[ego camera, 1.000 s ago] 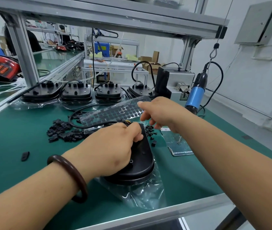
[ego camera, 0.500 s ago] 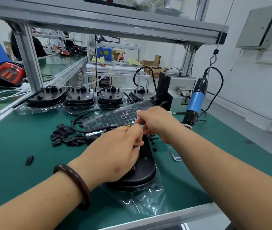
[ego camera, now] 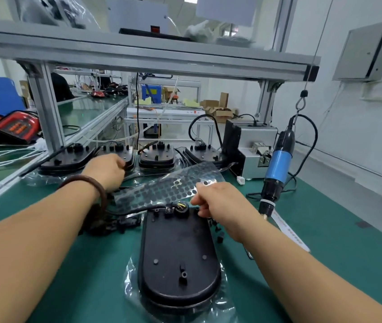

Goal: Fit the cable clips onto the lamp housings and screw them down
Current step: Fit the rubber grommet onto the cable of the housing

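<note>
Fingers [ego camera: 119,162] of the left hand [ego camera: 106,170] touch a rear lamp housing's [ego camera: 117,151] edge.

Bare left forearm [ego camera: 33,229] with a dark brown rounded bangle [ego camera: 99,187] at the wrist; bare right forearm [ego camera: 297,255].

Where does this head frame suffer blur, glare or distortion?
Head view: wide-angle distortion splays the frame posts and swells the forearms; the left hand is motion-smeared at its fingers; light glints off the dotted sheet and plastic bag; the near lamp housing is sharp.
</note>
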Available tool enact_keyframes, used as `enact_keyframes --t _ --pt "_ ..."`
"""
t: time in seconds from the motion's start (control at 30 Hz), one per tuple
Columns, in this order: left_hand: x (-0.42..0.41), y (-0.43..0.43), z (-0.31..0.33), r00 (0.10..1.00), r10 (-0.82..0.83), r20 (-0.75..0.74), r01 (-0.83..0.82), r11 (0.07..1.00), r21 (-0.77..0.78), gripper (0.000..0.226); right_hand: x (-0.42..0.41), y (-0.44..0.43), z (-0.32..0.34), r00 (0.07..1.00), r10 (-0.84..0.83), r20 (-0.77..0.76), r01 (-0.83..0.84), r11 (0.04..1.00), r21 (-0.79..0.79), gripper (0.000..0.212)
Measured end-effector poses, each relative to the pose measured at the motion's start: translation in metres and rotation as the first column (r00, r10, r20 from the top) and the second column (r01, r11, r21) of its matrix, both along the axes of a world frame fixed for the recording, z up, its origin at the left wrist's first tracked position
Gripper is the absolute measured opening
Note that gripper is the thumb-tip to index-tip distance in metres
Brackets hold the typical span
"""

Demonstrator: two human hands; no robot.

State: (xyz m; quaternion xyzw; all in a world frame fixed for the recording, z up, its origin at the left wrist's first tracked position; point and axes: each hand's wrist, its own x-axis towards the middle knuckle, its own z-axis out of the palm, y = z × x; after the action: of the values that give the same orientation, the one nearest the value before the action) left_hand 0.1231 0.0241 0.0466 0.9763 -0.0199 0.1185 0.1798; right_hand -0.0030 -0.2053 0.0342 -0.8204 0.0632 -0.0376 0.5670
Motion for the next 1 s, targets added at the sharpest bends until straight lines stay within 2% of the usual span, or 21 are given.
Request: enact_keyframes --t 0.07,0.17,0.43,0.53,0.63,0.7,0.8,0.87,0.93,1.0 --pt "0.016 0.004 -0.017 0.996 0.044 -0.072 -0.033 0.987 0.155 0.027 0.001 -0.001 -0.003 1.0 -0.004 0.008 0.004 1.0 -0.002 0.04" --pt "0.026 0.0 -0.028 0.993 0.046 -0.104 -0.015 0.959 0.283 0.031 0.001 -0.003 -0.005 1.0 -0.002 0.01 0.002 1.0 0.017 0.04" --pt "0.029 -0.002 -0.011 0.989 0.041 -0.14 0.007 0.945 0.327 0.028 -0.003 -0.002 -0.004 1.0 0.012 0.007 -0.012 1.0 -0.003 0.041" --pt "0.025 0.001 0.01 0.993 0.029 -0.115 -0.007 0.982 0.19 0.028 -0.003 -0.001 -0.003 1.0 0.012 0.014 -0.012 1.0 0.0 0.04" --pt "0.013 0.002 0.041 0.992 0.013 -0.129 -0.028 0.993 -0.115 0.042 -0.002 0.0 -0.003 1.0 0.016 0.023 -0.016 1.0 0.017 0.04" --pt "0.004 0.0 0.063 0.991 -0.025 -0.131 -0.018 0.947 -0.321 0.037 -0.002 0.0 -0.002 1.0 0.024 0.01 -0.024 0.999 0.021 0.038" --pt "-0.008 -0.005 0.093 0.983 -0.104 -0.148 -0.013 0.776 -0.631 0.026 -0.004 -0.003 0.004 0.999 0.052 -0.001 -0.052 0.998 0.045 0.031" --pt "-0.019 -0.01 0.109 0.98 -0.153 -0.129 0.011 0.686 -0.727 0.021 -0.006 -0.006 0.016 0.996 0.054 0.07 -0.059 0.995 0.076 0.022" --pt "-0.031 -0.014 0.12 0.984 -0.164 -0.069 0.057 0.657 -0.752 0.018 -0.005 -0.009 0.033 0.984 0.027 0.177 -0.048 0.992 0.115 0.014" --pt "-0.048 -0.02 0.125 0.988 -0.153 0.02 0.117 0.653 -0.748 0.015 -0.002 -0.009 0.052 0.962 -0.025 0.271 -0.019 0.987 0.159 0.02"
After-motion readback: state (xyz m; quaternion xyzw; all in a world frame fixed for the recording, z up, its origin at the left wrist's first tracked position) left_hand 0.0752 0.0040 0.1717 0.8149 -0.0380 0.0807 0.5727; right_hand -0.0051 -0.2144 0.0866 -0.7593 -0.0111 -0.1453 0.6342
